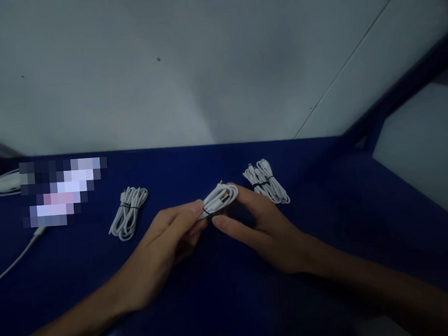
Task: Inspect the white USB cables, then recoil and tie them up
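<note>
Just right of centre, a coiled white USB cable [219, 198] is held up above the blue table, its metal plug facing me. A dark tie wraps its lower left part. My left hand [170, 228] pinches that tied end between thumb and fingers. At the other end, my right hand [261, 216] has its fingers curled behind the loops, with the thumb lower down beside the tie. The coil hides those fingertips. One tied bundle of white cable [128, 213] lies left of my hands. More tied white cables [266, 182] lie behind my right hand.
The blue table [233, 300] meets a pale wall [165, 90] at the back. At the left, a lit, pixelated object [64, 192] has a white cord [18, 262] running from it. A white rounded object [7, 182] sits beside it. A blue frame bar [406, 88] slants at the right.
</note>
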Action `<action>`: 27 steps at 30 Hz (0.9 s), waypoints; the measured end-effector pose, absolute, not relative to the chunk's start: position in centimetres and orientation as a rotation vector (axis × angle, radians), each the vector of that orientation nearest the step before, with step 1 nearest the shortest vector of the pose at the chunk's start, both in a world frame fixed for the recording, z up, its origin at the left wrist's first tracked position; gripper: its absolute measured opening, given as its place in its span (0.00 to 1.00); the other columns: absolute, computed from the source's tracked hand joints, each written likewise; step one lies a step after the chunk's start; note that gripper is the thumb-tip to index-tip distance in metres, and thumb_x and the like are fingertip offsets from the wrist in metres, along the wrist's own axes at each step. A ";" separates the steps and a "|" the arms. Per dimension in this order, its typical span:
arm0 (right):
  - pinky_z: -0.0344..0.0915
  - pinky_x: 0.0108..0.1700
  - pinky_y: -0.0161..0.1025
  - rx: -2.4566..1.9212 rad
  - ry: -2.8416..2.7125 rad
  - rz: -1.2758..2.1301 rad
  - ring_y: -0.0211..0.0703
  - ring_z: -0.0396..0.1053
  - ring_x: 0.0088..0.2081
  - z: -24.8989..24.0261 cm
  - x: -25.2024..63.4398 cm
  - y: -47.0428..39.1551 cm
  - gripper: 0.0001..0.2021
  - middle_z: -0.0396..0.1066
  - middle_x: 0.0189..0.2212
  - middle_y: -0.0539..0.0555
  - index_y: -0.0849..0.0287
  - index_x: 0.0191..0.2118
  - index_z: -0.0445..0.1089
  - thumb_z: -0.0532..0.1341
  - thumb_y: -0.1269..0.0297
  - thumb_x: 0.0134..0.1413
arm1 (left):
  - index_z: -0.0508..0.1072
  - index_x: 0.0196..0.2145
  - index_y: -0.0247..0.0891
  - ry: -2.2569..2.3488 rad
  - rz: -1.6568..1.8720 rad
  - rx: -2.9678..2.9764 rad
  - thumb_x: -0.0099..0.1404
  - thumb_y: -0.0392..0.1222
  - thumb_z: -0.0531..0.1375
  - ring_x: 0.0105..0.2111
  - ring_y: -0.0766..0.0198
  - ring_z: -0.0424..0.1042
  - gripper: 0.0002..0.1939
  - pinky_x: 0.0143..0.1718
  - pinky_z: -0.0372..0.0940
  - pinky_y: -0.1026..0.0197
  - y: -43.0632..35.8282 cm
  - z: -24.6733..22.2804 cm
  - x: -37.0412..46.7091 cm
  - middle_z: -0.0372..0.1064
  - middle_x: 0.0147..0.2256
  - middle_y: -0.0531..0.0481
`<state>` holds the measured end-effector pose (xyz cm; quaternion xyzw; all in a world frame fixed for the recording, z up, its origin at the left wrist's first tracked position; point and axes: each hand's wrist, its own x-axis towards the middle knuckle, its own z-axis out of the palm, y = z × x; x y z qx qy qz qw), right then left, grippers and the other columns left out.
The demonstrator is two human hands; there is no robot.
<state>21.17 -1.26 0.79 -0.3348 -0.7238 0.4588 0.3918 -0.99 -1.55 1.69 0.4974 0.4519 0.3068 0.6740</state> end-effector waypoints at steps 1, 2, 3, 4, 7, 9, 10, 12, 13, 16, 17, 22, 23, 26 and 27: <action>0.69 0.47 0.43 -0.850 -1.801 1.218 0.43 0.70 0.43 0.7 21.2 -1.3 0.04 0.73 0.42 0.50 0.54 0.49 0.73 0.65 0.62 0.75 | 0.62 0.28 0.41 1.020 0.686 1.126 0.75 0.65 0.61 0.25 0.66 0.44 0.28 0.23 0.47 0.64 -1.6 1.6 -1.0 0.48 0.26 0.58; 0.69 0.48 0.43 -0.848 -1.761 1.264 0.43 0.70 0.43 0.7 21.2 -1.3 0.04 0.73 0.42 0.50 0.54 0.48 0.74 0.65 0.60 0.75 | 0.63 0.29 0.41 1.010 0.681 1.143 0.76 0.64 0.61 0.25 0.65 0.44 0.27 0.24 0.47 0.64 -1.7 1.6 -1.0 0.48 0.26 0.58; 0.69 0.48 0.43 -0.845 -1.722 1.307 0.44 0.70 0.43 0.6 21.2 -1.3 0.05 0.73 0.41 0.50 0.54 0.47 0.74 0.66 0.60 0.75 | 0.65 0.31 0.41 0.994 0.675 1.168 0.77 0.63 0.60 0.26 0.65 0.44 0.26 0.24 0.47 0.64 -1.7 1.6 -1.0 0.48 0.27 0.58; 0.69 0.48 0.43 -0.843 -1.685 1.352 0.44 0.71 0.43 0.6 21.3 -1.3 0.05 0.72 0.41 0.50 0.54 0.46 0.75 0.67 0.60 0.74 | 0.66 0.32 0.41 0.976 0.668 1.199 0.78 0.62 0.59 0.26 0.65 0.45 0.24 0.24 0.47 0.64 -1.8 1.5 -1.0 0.48 0.28 0.57; 0.70 0.49 0.42 -0.840 -1.619 1.503 0.43 0.72 0.43 0.6 21.4 -1.2 0.04 0.73 0.41 0.50 0.54 0.47 0.75 0.68 0.62 0.72 | 0.71 0.34 0.40 0.976 0.669 1.285 0.80 0.58 0.58 0.27 0.64 0.50 0.22 0.26 0.50 0.63 -1.7 1.5 -1.2 0.52 0.29 0.56; 0.71 0.48 0.40 -0.825 -1.634 1.571 0.42 0.72 0.43 0.7 21.4 -1.1 0.03 0.74 0.41 0.49 0.55 0.46 0.76 0.68 0.64 0.73 | 0.73 0.34 0.40 0.994 0.679 1.322 0.80 0.57 0.58 0.28 0.63 0.56 0.21 0.27 0.56 0.62 -1.7 1.5 -1.2 0.57 0.29 0.54; 0.71 0.48 0.39 -0.819 -1.654 1.585 0.41 0.72 0.42 0.8 21.4 -1.1 0.02 0.74 0.41 0.49 0.55 0.46 0.76 0.68 0.64 0.73 | 0.74 0.34 0.40 0.996 0.682 1.340 0.80 0.57 0.57 0.29 0.62 0.59 0.21 0.29 0.59 0.62 -1.7 1.6 -1.1 0.60 0.29 0.53; 0.71 0.46 0.38 -0.812 -1.692 1.586 0.41 0.72 0.41 1.0 21.4 -1.0 0.03 0.74 0.40 0.49 0.56 0.44 0.77 0.67 0.64 0.74 | 0.76 0.36 0.40 0.977 0.681 1.386 0.81 0.57 0.56 0.32 0.59 0.65 0.22 0.33 0.64 0.60 -1.7 1.8 -1.0 0.66 0.31 0.50; 0.71 0.46 0.39 -0.810 -1.701 1.588 0.41 0.73 0.41 1.1 21.3 -1.0 0.04 0.74 0.40 0.49 0.56 0.44 0.77 0.67 0.63 0.74 | 0.77 0.37 0.39 0.958 0.678 1.414 0.82 0.57 0.55 0.34 0.58 0.67 0.22 0.36 0.66 0.59 -1.7 1.9 -0.9 0.68 0.32 0.49; 0.72 0.45 0.39 -0.793 -1.701 1.641 0.40 0.74 0.38 1.4 21.3 -1.0 0.08 0.74 0.36 0.49 0.57 0.41 0.76 0.65 0.61 0.76 | 0.79 0.38 0.39 0.899 0.676 1.497 0.83 0.55 0.51 0.38 0.56 0.71 0.25 0.43 0.68 0.57 -1.7 2.5 -0.5 0.75 0.37 0.45; 0.72 0.44 0.39 -0.775 -1.702 1.671 0.40 0.73 0.35 1.4 21.2 -1.0 0.11 0.73 0.33 0.48 0.58 0.38 0.74 0.64 0.61 0.76 | 0.79 0.37 0.39 0.889 0.673 1.527 0.84 0.54 0.50 0.38 0.56 0.71 0.25 0.43 0.67 0.57 -1.7 2.6 -0.4 0.76 0.38 0.45; 0.67 0.33 0.35 -0.728 -1.626 1.777 0.34 0.66 0.25 1.1 21.3 -0.7 0.14 0.69 0.23 0.43 0.57 0.34 0.70 0.65 0.62 0.76 | 0.77 0.31 0.40 0.924 0.699 1.636 0.83 0.51 0.52 0.32 0.58 0.68 0.25 0.38 0.65 0.58 -1.7 2.9 -0.4 0.75 0.33 0.48; 0.67 0.32 0.34 -0.726 -1.603 1.792 0.34 0.65 0.24 1.0 21.4 -0.6 0.12 0.69 0.24 0.43 0.57 0.36 0.71 0.66 0.62 0.75 | 0.76 0.30 0.40 0.941 0.712 1.631 0.82 0.52 0.53 0.31 0.59 0.67 0.25 0.36 0.64 0.59 -1.7 2.9 -0.5 0.74 0.31 0.48; 0.66 0.31 0.32 -0.701 -1.563 1.819 0.32 0.65 0.23 0.9 21.4 -0.5 0.07 0.69 0.23 0.42 0.58 0.40 0.74 0.66 0.64 0.74 | 0.73 0.30 0.40 0.988 0.728 1.582 0.81 0.55 0.55 0.28 0.61 0.62 0.24 0.30 0.60 0.59 -1.7 2.5 -0.8 0.68 0.28 0.51; 0.66 0.30 0.32 -0.691 -1.546 1.825 0.32 0.65 0.23 0.8 21.4 -0.5 0.06 0.69 0.23 0.43 0.58 0.41 0.75 0.66 0.64 0.74 | 0.72 0.30 0.40 0.994 0.725 1.561 0.81 0.56 0.55 0.27 0.61 0.61 0.24 0.29 0.58 0.60 -1.7 2.3 -0.9 0.67 0.28 0.51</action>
